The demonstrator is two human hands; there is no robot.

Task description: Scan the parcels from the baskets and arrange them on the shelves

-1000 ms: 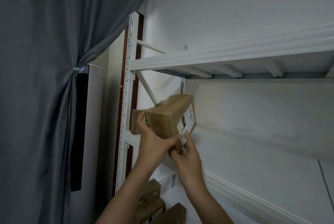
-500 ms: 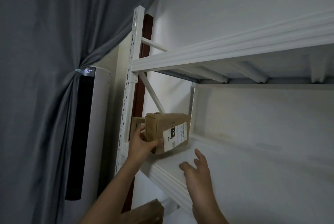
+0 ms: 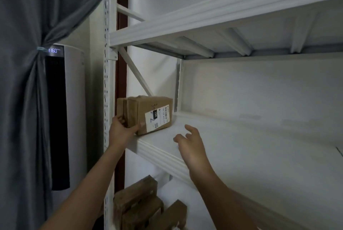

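The parcel is sitting on the white shelf, tucked into its far left end, at about ten o'clock from the right hand. The left hand is gripping the parcel's near left corner, thumb lying along the front face and fingers curling round the end. This is probably so it can nudge the box square against the upright post and what looks like a thinner second box standing just beside it at nine o'clock. The white label is facing outward, which I judge deliberate, since it is leaving the code and handwritten marks readable. The right hand is hovering over the shelf's front lip with fingers loosely spread, holding nothing and apparently touching nothing, seemingly ready to steady the box. More cardboard, the lower parcels, is lying on the level below, at six o'clock from the gripped one. The placing is looking nearly done, with only the letting go remaining.
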